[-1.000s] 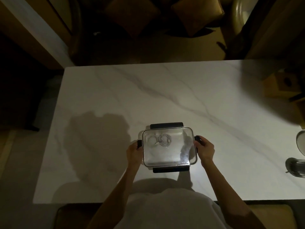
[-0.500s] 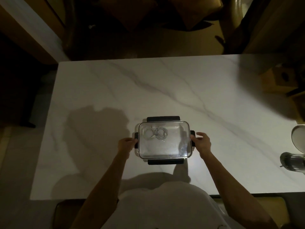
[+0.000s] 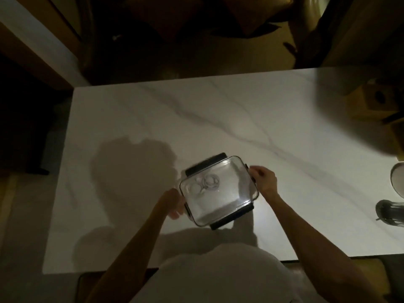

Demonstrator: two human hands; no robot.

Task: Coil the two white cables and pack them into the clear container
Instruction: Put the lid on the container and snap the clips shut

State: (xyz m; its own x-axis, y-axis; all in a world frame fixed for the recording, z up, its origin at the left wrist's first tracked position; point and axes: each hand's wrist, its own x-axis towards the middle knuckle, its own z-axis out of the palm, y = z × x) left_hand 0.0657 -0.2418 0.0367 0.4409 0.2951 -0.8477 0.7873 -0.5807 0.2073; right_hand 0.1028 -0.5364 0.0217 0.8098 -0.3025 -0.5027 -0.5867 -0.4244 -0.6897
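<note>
The clear container [image 3: 229, 200] with a lid and black latches sits near the front of the white marble table [image 3: 218, 119], turned at an angle. Two coiled white cables [image 3: 205, 184] lie inside it, toward its far left corner, seen blurred through the lid. My left hand [image 3: 172, 202] grips the container's left end. My right hand [image 3: 263, 179] grips the right end by its black latch, fingers curled around the edge.
A dark glass jar [image 3: 391, 212] and a pale round object [image 3: 399, 182] stand at the table's right edge. Wooden blocks [image 3: 380, 101] sit at the far right corner. Chairs with cushions stand beyond the far edge. The room is dim.
The container was square to me with both hands at its side latches. Now it is turned counterclockwise, its right end farther away, and both hands have shifted with it.
</note>
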